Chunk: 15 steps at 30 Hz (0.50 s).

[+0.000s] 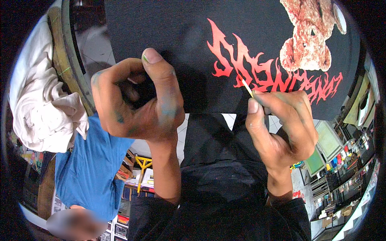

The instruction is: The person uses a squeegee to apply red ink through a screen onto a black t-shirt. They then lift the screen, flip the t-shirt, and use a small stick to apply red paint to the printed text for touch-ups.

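My right hand [285, 124] is closed, with thumb and index finger pinching a thin pale stick [247, 88]. The stick's far tip lies over red flame-shaped lettering [265, 72] printed on black cloth [161, 28]. Whether the tip touches the print, I cannot tell. A brown furry bear-like figure [307, 40] is printed beyond the letters. To the left, my left hand [138, 96] is held over the cloth's near edge, fingers curled and thumb brought to the index finger in a ring. Anything between those fingertips is hidden. Blue-green stains mark the left hand.
A crumpled white cloth [48, 100] lies at the left beside a curved, worn edge [66, 60]. Another person in a blue shirt [94, 160] is close by at lower left, near a yellow metal frame [142, 168]. Crowded shelves [341, 184] stand at the right.
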Available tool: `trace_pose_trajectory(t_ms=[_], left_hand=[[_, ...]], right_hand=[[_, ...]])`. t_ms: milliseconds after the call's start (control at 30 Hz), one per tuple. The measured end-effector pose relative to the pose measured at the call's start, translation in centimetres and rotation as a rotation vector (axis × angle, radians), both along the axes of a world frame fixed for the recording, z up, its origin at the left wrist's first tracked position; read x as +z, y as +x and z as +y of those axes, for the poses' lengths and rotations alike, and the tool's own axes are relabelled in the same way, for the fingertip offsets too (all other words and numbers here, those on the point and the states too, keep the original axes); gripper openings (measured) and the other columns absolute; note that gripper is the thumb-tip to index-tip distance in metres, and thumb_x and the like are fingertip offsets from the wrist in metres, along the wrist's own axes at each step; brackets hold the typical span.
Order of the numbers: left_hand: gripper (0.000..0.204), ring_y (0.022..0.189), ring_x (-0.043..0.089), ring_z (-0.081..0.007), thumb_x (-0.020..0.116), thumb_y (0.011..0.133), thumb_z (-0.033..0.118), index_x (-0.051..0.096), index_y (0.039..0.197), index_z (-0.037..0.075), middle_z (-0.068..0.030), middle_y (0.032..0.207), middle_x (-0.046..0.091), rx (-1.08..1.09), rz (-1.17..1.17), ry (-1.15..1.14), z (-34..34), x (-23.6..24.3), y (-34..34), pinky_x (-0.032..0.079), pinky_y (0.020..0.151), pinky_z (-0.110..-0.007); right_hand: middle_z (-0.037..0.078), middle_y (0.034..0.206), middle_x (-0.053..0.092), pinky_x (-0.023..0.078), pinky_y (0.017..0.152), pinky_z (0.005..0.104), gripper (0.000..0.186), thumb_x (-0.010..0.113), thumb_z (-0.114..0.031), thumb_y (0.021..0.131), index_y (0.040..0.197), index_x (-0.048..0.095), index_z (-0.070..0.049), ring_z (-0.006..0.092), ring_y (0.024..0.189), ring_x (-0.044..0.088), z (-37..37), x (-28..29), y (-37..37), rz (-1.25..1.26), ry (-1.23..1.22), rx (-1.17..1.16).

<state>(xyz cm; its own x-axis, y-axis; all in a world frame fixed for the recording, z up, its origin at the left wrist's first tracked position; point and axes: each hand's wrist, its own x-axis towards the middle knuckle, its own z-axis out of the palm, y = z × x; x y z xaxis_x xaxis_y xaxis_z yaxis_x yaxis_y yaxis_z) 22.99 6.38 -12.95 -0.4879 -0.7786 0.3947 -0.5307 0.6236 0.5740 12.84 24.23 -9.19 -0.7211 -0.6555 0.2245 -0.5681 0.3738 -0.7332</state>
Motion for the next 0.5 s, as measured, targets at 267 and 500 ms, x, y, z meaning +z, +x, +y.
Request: trace_pose_trajectory(t_ms=[267,500], left_hand=[[0.026,0.057,0.051,-0.0088,0.079,0.092,0.020,0.065,0.079,0.002,-0.0020,0.065,0.061,0.011,0.029,0.036,0.1,-0.3,0.1,0.041,0.056,-0.025],[0.026,0.052,0.034,-0.0097,0.080,0.083,0.015,0.059,0.069,0.008,0.0022,0.061,0.047,0.054,0.160,0.043,0.3,-0.5,-0.9,0.024,0.049,-0.027]], right_hand=[[0.007,0.076,0.070,0.047,0.059,0.0301,0.028,0.082,0.002,0.063,0.090,0.077,-0.002,0.0207,0.064,0.060,0.0,-0.2,-0.1,0.038,-0.010,-0.006],[0.007,0.075,0.069,0.047,0.058,0.0303,0.028,0.081,0.003,0.063,0.090,0.077,-0.003,0.0208,0.063,0.060,0.0,-0.2,0.0,0.036,-0.021,-0.017]])
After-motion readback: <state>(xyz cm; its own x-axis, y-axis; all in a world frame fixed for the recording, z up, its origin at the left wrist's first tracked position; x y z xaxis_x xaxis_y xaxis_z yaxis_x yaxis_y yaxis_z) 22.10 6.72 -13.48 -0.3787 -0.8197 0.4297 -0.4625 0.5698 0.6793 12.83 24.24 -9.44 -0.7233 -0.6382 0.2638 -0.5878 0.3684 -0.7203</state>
